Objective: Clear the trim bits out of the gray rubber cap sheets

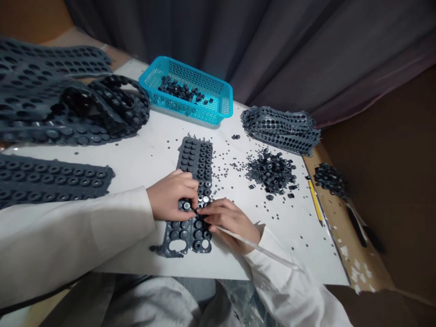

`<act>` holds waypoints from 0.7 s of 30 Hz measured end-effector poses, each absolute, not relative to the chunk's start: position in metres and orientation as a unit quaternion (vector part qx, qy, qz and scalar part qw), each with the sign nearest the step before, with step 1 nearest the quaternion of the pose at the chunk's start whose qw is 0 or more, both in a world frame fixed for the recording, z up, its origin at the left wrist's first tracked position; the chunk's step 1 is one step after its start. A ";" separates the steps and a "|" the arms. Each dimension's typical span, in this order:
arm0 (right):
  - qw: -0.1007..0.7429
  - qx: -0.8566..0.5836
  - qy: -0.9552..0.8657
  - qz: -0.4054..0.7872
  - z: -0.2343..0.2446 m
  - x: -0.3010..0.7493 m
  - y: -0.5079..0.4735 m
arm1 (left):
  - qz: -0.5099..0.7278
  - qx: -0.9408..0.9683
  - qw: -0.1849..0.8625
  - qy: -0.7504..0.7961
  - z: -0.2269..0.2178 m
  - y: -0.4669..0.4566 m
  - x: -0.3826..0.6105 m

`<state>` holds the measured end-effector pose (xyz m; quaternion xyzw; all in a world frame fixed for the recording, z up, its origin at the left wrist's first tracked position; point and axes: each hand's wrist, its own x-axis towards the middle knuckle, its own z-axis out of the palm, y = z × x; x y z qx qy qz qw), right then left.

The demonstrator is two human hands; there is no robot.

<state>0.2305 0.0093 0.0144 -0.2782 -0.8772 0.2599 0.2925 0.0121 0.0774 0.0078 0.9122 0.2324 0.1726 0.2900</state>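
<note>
A dark grey rubber strip (pixel 194 181) moulded with rows of small rings lies lengthwise on the white table (pixel 143 154) in front of me. My left hand (pixel 172 195) rests on its left edge, fingers curled and pinching at a ring near the strip's middle. My right hand (pixel 230 222) meets it from the right, fingers pinched on the same spot, and a thin clear stick-like tool (pixel 259 249) runs back from it along my sleeve. Several holes at the strip's near end are empty.
A turquoise basket (pixel 190 91) with several black rings stands at the back. A pile of loose rings (pixel 272 172) lies to the right, a folded used strip (pixel 282 129) behind it. More strips (pixel 57 113) are heaped at the left. A yellow pencil (pixel 315 202) lies near the right edge.
</note>
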 end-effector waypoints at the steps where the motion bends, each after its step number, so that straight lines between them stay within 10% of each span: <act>1: 0.290 -0.275 -0.886 0.236 0.014 0.230 0.009 | 0.170 0.912 0.291 0.234 0.008 0.078 0.012; 21: 0.251 -0.302 -0.919 -0.038 0.003 0.221 0.001 | 0.153 0.902 0.301 0.269 0.011 0.076 0.017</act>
